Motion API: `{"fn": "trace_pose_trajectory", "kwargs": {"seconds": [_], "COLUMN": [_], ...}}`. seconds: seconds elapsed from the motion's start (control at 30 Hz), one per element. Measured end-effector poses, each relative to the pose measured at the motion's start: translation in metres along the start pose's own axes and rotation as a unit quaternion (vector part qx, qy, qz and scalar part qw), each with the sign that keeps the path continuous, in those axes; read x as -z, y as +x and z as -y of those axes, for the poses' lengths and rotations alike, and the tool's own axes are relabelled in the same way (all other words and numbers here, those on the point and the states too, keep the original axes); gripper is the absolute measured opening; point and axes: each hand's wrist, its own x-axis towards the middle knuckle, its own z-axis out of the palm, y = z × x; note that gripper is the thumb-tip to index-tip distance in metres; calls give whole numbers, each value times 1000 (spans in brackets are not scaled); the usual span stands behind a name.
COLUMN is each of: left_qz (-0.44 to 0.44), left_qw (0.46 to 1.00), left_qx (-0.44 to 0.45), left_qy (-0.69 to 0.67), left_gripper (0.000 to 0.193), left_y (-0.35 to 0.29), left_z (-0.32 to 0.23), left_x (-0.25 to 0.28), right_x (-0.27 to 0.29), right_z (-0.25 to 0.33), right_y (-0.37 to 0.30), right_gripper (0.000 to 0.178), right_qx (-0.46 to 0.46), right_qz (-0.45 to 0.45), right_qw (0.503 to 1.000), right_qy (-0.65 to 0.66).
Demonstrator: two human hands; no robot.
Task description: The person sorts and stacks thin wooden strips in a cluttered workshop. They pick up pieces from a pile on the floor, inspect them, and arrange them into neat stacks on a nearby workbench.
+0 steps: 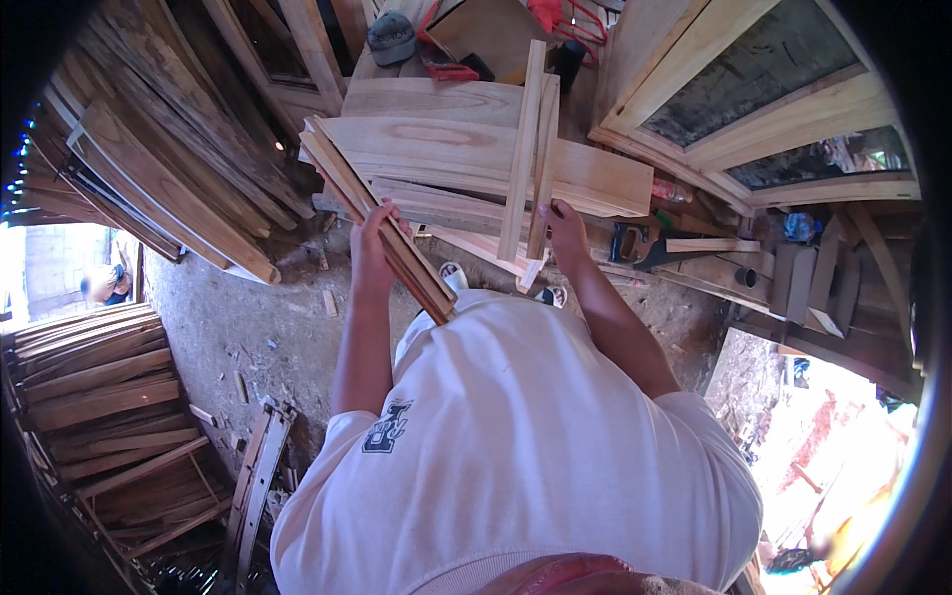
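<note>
Pale raw wood throughout. Bundle of thin slats (382,223) gripped in the left hand (369,238), fingers wrapped around the middle of it, the bundle slanting from upper left down toward the white T-shirt (526,436). Two longer slats (526,149) held nearly upright in the right hand (565,226), fingers curled about their lower ends, tops reaching up over the stacked boards.

Wide planks (466,149) stacked flat just beyond both hands, serving as a work surface; dark cap (392,38) lying at the far end of that stack, red item (555,15) beside it. To the right of the planks, framed wooden panels with dark glass (754,89) leaning at an angle. Below those, near the right hand, a handsaw with dark handle (674,253) and a small blue object (627,238), kind unclear. Small bottle with red label (669,190) at the planks' right edge.

Left of the planks, dark weathered boards (169,169) leaning together. Bare dirt floor (268,327) under the left arm, strewn with offcuts. More slats (99,387) piled at the lower left. Open-sided shed, bright daylight at the left and lower right edges.
</note>
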Motion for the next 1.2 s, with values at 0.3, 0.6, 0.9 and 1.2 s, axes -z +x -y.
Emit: {"fn": "trace_pose_trajectory", "kwargs": {"seconds": [0.3,0.6,0.9,1.2], "left_qz": [-3,-13,25,-12], "left_qw": [1000,998,997,997], "left_qx": [11,49,67,70], "left_qy": [14,25,26,37], "left_gripper": [23,22,19,18], "left_y": [10,26,21,11], "left_z": [1,13,26,36], "left_x": [-1,-7,-37,-32], "right_x": [-10,18,170,292], "right_z": [-1,15,-52,-141], "right_y": [-3,-24,-101,-28], "right_gripper": [18,24,25,14], "right_qx": [1,23,127,0], "right_qz": [13,-51,-267,-339], "right_qw": [998,990,922,855], "right_qy": [68,130,249,393]}}
